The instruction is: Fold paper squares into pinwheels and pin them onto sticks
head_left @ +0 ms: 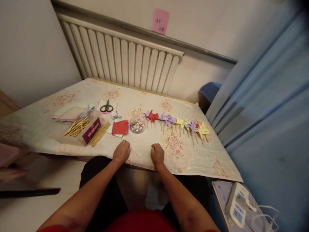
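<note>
My left hand (121, 151) and my right hand (157, 154) rest as loose fists on the near edge of the table (72, 96), side by side, holding nothing. Just beyond them lie a red paper square (120, 127) and a clear round container (137, 124) of small shiny bits. To the right runs a row of paper pinwheels (177, 121) on wooden sticks, red, purple and yellow. Left of the red paper lie bundles of wooden sticks (77, 126) around a maroon box (91, 130).
Black scissors (106, 107) and a stack of pastel paper (72, 113) lie further back. A radiator (120, 61) stands behind the table, with a pink note (160, 21) on the wall. A blue curtain (265, 112) hangs right. A power strip (238, 206) sits at lower right.
</note>
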Action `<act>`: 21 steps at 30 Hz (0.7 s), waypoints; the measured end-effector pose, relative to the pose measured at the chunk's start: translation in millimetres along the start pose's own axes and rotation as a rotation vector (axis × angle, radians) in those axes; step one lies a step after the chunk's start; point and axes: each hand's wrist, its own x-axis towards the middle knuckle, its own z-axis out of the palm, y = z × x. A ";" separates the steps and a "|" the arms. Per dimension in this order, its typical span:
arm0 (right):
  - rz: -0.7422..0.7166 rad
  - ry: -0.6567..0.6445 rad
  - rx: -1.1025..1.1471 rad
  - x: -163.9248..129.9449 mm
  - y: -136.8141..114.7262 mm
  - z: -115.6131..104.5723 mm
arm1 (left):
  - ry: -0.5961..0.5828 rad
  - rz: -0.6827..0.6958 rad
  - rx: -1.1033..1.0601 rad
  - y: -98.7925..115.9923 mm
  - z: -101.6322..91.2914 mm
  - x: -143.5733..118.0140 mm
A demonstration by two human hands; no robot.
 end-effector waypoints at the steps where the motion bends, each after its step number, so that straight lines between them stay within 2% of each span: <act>1: -0.001 -0.002 0.002 -0.1 0.4 0.2 | -0.008 0.002 -0.002 -2.3 -1.0 -0.8; 4: -0.002 -0.009 0.000 -0.3 0.9 0.4 | -0.037 -0.009 -0.024 -6.1 -4.4 -2.1; 9: 0.002 -0.014 -0.015 -1.3 1.5 -0.1 | -0.037 -0.134 -0.115 -14.4 -14.2 -3.1; 13: -0.014 -0.015 -0.020 -2.1 1.5 -0.6 | 0.067 -0.238 -0.230 -37.9 -28.7 0.9; 17: -0.009 -0.010 -0.039 -2.6 0.5 -0.5 | 0.188 -0.433 -0.270 -67.3 -45.8 13.6; 19: -0.008 -0.012 -0.045 -2.8 -0.2 -0.5 | 0.219 -0.551 -0.304 -77.4 -51.6 21.4; 21: -0.012 -0.011 -0.048 -3.1 -0.6 -0.6 | 0.213 -0.589 -0.319 -83.3 -54.0 28.6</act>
